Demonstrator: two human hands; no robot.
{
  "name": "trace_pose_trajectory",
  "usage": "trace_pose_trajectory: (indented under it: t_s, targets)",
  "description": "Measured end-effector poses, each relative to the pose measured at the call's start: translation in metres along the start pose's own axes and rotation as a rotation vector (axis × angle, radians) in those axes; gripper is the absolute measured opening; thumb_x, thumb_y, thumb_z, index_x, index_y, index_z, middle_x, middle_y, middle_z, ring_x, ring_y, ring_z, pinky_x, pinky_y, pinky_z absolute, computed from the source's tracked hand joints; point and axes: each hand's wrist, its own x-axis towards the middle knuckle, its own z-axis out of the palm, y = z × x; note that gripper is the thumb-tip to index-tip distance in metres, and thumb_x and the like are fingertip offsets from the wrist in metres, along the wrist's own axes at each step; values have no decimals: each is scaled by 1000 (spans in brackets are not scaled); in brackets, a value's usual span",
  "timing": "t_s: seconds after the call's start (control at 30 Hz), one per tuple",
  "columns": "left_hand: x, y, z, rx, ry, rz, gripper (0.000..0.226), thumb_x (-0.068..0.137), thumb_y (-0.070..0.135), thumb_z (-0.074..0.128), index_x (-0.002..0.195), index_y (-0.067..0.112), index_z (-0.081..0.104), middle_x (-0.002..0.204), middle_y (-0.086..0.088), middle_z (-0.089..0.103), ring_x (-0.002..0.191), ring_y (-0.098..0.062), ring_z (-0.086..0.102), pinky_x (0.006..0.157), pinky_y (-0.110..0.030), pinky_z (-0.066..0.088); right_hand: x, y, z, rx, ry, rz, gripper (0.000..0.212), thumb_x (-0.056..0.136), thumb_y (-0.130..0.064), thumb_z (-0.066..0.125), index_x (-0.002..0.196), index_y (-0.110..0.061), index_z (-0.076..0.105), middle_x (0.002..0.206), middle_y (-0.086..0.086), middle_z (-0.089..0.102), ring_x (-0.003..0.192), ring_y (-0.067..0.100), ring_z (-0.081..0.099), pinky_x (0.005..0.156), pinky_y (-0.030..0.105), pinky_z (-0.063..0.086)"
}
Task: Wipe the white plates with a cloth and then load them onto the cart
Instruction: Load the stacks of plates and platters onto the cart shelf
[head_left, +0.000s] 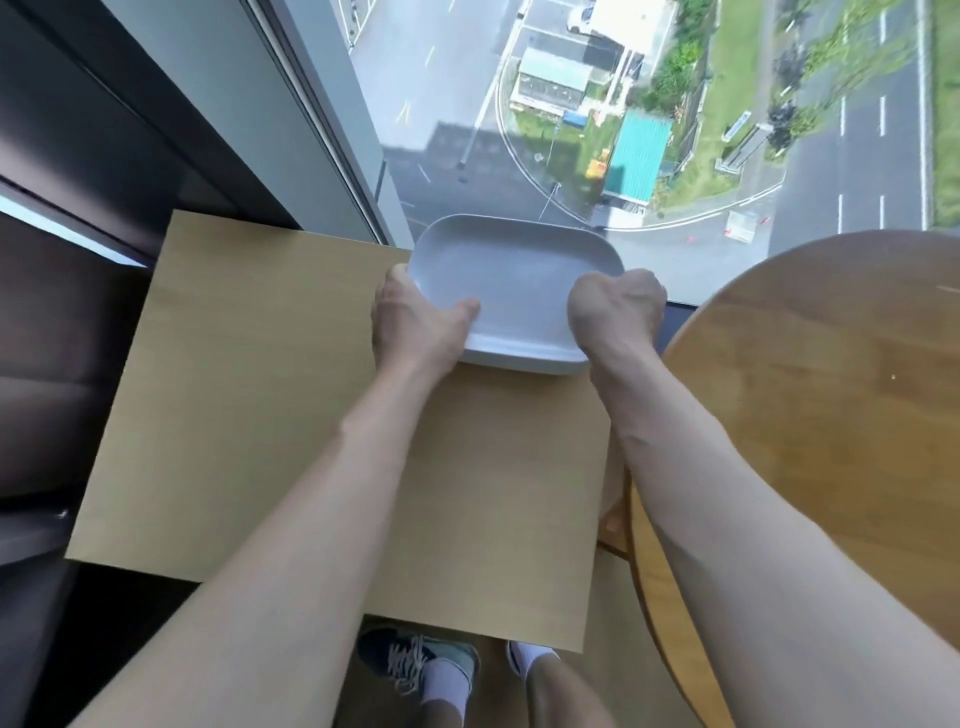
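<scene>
A white rectangular plate (519, 280) with rounded corners and a raised rim is held over the far right corner of a light wooden surface (260, 415). My left hand (421, 322) grips its left near edge, thumb on the inside of the plate. My right hand (613, 312) grips the right near edge with curled fingers. No cloth is visible in the head view.
A round wooden table (831, 415) stands at the right, close to my right forearm. A floor-to-ceiling window (623, 130) behind the plate looks down on streets and buildings. Dark furniture (62, 338) fills the left. My shoes (421, 660) show below the wooden surface.
</scene>
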Motion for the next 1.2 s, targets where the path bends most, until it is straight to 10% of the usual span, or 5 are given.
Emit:
trace_pose_trajectory:
  t_s: [0.3, 0.43, 0.67, 0.97, 1.2]
  targets:
    - [-11, -1, 0, -159, 102, 4, 64, 79, 20, 82, 136, 10, 55, 132, -8, 62, 124, -31, 57, 106, -42, 47, -15, 4, 10, 47, 29, -25, 22, 88, -10, 51, 108, -5, 44, 138, 17, 40, 127, 36, 41, 110, 40, 40]
    - [-17, -2, -3, -192, 123, 5, 67, 81, 20, 83, 139, 11, 51, 133, -4, 62, 123, -27, 58, 104, -37, 48, -14, 8, 10, 43, 14, -55, 44, 83, -10, 54, 126, 1, 50, 135, 17, 47, 123, 37, 47, 103, 42, 47]
    - [-24, -18, -28, -287, 101, 21, 66, 74, 14, 87, 132, 13, 56, 122, 0, 65, 106, -19, 65, 92, -35, 56, -17, 18, -1, 171, -124, -78, 19, 75, -6, 67, 93, -9, 70, 103, 13, 72, 89, 31, 72, 79, 48, 62]
    - [-53, -62, -86, -1069, -169, -212, 54, 81, -5, 73, 130, 13, 59, 125, -13, 71, 105, -32, 72, 80, -42, 60, -63, 28, -10, 299, -457, -111, 42, 73, -15, 79, 113, -13, 69, 101, 2, 78, 88, 21, 77, 76, 37, 63]
    - [-97, -90, -108, -1431, 113, -476, 44, 94, 21, 72, 136, 10, 62, 126, -14, 73, 115, -37, 70, 97, -60, 57, -147, 37, 37, 308, -684, -25, 51, 84, -10, 79, 128, -14, 52, 122, 8, 69, 109, 28, 70, 97, 55, 56]
